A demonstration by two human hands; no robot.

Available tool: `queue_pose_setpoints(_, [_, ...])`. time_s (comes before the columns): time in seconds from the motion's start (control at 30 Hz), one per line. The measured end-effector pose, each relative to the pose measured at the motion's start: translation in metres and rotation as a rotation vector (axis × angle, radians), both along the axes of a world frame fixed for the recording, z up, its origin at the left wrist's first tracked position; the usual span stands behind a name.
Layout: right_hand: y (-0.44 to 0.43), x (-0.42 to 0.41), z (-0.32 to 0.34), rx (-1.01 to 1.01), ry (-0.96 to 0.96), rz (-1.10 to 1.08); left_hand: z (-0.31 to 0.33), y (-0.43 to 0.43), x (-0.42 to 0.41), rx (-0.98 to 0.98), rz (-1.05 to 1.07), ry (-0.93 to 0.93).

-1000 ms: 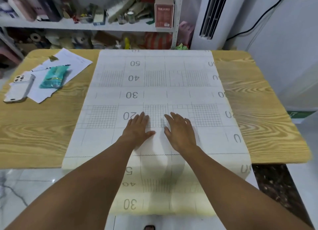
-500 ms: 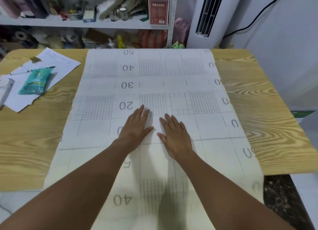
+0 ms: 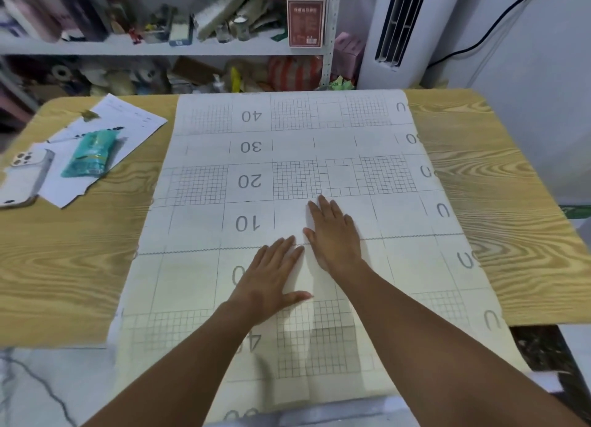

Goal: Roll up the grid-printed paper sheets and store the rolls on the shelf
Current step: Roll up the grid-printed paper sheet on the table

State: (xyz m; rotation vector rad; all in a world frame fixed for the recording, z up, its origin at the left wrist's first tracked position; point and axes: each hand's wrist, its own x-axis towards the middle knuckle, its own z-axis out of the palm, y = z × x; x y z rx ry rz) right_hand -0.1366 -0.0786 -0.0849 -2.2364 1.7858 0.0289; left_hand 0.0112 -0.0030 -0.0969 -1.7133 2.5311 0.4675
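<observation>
Both palms are down on the grid-printed paper sheet (image 3: 319,145), flat out across the middle of the wooden table (image 3: 495,186). Nothing rolled: it lies open, numbers 40, 30, 20, 10 running toward the person, far end at the table's back edge, near end draped over the front edge and hanging down.

Left hand (image 3: 271,279) presses flat, fingers straight and close together, thumb stuck out to the side, just below a wavy line printed across the sheet. Right hand (image 3: 332,231) sits a little further up, just beside it. It too is flat, fingers straight and barely spread, tips reaching the grid block beside the 20. Neither hand grips anything.

Off to the left on the table: white papers (image 3: 134,122) with a teal packet (image 3: 91,154) lying on them, and a phone (image 3: 27,177) in a pale case, camera side up, overlapping the papers' edge.

Behind the table, the shelf (image 3: 128,47). The upper board is crammed: a red-brown carton (image 3: 305,18) standing upright at its right end, small jars and bottles beside it, the rest too blurred to name. The level below is stuffed as well, with an orange striped bag (image 3: 292,71) at the right and pale rounded shapes further left that I can't make out.

A white standing air conditioner (image 3: 399,33) stands right of the shelf, with a black cable (image 3: 486,33) trailing across the wall.
</observation>
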Motion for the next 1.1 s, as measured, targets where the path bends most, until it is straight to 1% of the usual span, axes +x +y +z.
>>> queue_pose_setpoints(0.1, [0.015,-0.003,0.006,-0.08,-0.076,0.067,0.001,-0.012,0.003,0.006,0.005,-0.012])
queue_pose_setpoints(0.2, [0.03,-0.01,0.01,-0.094,-0.114,0.14,0.0,-0.025,0.007,0.011,0.014,-0.029])
queue_pose_setpoints(0.33, [0.045,-0.019,0.012,-0.098,-0.068,0.173,0.002,-0.042,0.006,0.009,0.048,0.007])
queue_pose_setpoints(0.43, [0.049,-0.018,0.011,-0.044,-0.049,0.187,0.008,-0.051,0.007,-0.001,0.114,-0.01])
queue_pose_setpoints(0.53, [0.047,-0.015,0.009,0.052,-0.039,0.172,0.011,-0.05,0.007,0.022,0.224,0.024])
queue_pose_setpoints(0.63, [0.041,-0.012,0.007,0.085,-0.012,0.153,0.013,-0.046,0.011,0.079,0.244,0.047])
queue_pose_setpoints(0.97, [0.006,0.011,0.007,0.107,0.014,0.086,0.008,-0.042,0.031,0.124,0.263,0.021])
queue_pose_setpoints(1.03, [0.002,0.012,0.01,0.088,0.019,0.084,0.004,-0.043,0.03,0.112,0.268,0.034])
queue_pose_setpoints(1.1, [0.001,0.013,0.018,0.045,-0.02,0.069,0.002,-0.046,0.028,0.093,0.265,0.038])
